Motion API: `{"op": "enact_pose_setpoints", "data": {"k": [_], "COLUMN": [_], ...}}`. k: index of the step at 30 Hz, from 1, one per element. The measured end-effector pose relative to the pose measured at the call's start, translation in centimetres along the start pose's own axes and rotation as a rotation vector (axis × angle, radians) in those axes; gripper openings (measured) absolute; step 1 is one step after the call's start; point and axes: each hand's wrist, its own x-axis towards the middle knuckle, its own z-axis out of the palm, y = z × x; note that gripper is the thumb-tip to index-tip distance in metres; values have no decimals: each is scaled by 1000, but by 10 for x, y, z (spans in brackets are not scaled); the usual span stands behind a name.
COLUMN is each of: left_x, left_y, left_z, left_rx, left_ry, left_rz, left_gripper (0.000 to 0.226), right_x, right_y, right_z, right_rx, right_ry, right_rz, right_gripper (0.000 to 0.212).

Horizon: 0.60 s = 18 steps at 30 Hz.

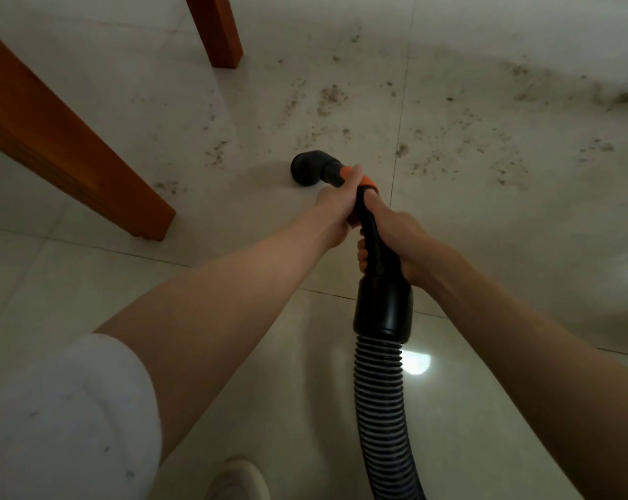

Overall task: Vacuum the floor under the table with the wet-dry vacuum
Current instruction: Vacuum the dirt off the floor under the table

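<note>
Both hands are on the black wand (pixel 372 243) of the wet-dry vacuum, one ahead of the other, which gives a long lever for steering the short angled nozzle (pixel 310 168) low across the floor (pixel 485 218). The left hand (pixel 336 207) is the forward one: its grip is wrapped closed round the wand at the orange collar (pixel 366 182), just behind the nozzle, where it can press the mouth down and aim it. The right hand (pixel 395 240) has its grip closed round the wand further back, just ahead of the wide black cuff (pixel 382 312) where the ribbed hose (pixel 381 398) joins, so it can push and pull while bearing the hose's drag. The nozzle appears to sit on or just above the pale tile, though its mouth faces away and contact cannot be confirmed. It lies between two orange-brown legs of the table (pixel 88 167) on the left and a wide scatter of dark crumbs and dirt (pixel 449 146) ahead and to the right, so most of the debris looks not yet picked up. The hose trails back toward the person's feet, past a pale shoe (pixel 238 478), keeping it out of the sweep.
</note>
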Motion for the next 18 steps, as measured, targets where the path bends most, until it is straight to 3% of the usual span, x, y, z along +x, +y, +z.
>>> {"op": "enact_pose_setpoints", "data": {"k": [18], "left_x": [13], "left_y": [26], "left_z": [-38], "left_rx": [12], "left_ry": [236], "left_rz": [22], "left_gripper": [31], "right_x": [10], "right_y": [6], "right_z": [24], "right_rx": [23], "right_ry": [-349], "right_rz": [62], "right_gripper": [45]}}
